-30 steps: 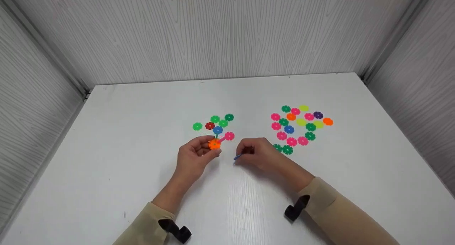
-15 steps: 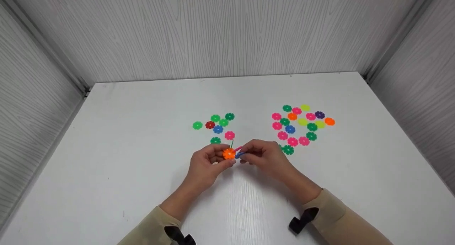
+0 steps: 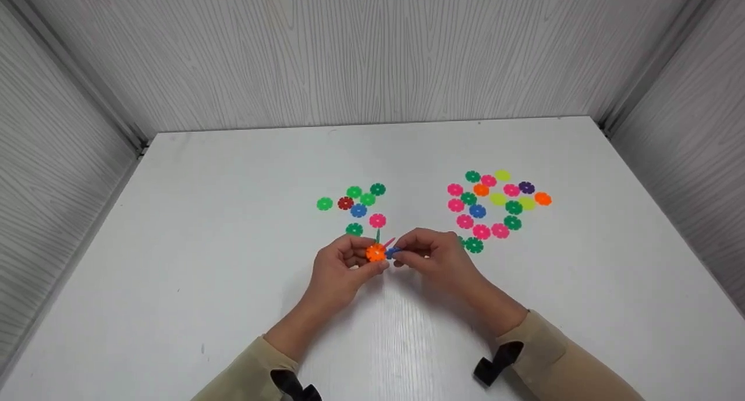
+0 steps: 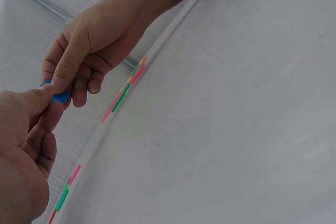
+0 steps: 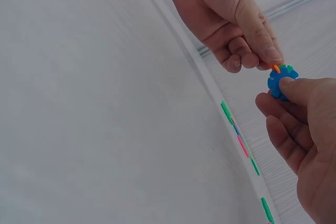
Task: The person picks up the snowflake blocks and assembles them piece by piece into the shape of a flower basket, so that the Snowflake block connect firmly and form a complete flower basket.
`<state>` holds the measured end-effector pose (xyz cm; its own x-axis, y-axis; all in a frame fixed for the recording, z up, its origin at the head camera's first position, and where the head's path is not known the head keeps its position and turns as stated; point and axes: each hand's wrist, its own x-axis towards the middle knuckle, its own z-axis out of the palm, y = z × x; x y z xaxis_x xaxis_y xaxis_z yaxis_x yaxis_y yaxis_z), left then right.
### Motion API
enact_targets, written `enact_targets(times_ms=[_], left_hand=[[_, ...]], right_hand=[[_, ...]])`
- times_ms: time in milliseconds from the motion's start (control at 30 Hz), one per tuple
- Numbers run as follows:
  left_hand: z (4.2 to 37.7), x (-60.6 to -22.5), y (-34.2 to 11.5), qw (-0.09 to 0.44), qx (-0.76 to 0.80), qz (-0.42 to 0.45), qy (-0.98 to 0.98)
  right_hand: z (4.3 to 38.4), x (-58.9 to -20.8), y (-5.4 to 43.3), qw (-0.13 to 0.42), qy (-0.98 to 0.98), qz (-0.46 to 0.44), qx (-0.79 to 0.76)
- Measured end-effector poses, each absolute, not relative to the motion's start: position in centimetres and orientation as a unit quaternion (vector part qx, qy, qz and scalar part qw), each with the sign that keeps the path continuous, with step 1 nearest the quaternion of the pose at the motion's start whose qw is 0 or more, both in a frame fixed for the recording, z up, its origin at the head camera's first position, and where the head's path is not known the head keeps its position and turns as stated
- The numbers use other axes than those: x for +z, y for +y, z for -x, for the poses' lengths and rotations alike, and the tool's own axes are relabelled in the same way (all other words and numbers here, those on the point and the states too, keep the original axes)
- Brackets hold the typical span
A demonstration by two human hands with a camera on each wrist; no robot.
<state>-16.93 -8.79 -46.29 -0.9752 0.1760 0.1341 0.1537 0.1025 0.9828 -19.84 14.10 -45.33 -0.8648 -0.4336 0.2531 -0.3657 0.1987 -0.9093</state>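
Hands [image 3: 342, 267] pinch, left, a notched orange disc [image 3: 376, 252] sprouting edge-on green disc [image 3: 378, 237] and pink disc [image 3: 389, 242]; right, a blue disc [image 5: 275, 83].

Each of the two beige sleeves [image 3: 573, 361] carries a black, bent mount [image 3: 502, 361].

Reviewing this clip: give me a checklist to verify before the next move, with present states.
1. Left hand grips orange disc: ok.
2. Right hand grips blue disc: ok.
3. Blue disc fully seated in orange disc: cannot tell.
4. Green piece and pink piece jutting out at orange disc: ok.
5. Blue disc fully visible: not ok; right thumb covers part.
6. Loose discs lying on the table: ok.
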Motion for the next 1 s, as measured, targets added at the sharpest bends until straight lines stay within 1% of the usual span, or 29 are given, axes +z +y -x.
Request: enact_targets(times_ms=[233, 567, 833, 1000], left_hand=[[16.84, -46.15, -8.61, 0.018, 0.666, -0.118, 0.736], [16.96, -46.04, -9.04, 0.043, 0.68, -0.129, 0.72], [16.99, -46.19, -9.13, 0.045, 0.686, -0.124, 0.716], [16.9, -46.24, -8.96, 0.046, 0.689, -0.122, 0.713]], right_hand=[[19.79, -45.29, 14.22, 0.01, 0.779, 0.257, -0.572], [19.94, -45.32, 14.4, 0.014, 0.775, 0.252, -0.579], [19.79, -45.18, 14.34, 0.007, 0.759, 0.268, -0.593], [19.73, -45.11, 14.43, 0.015, 0.753, 0.275, -0.598]])
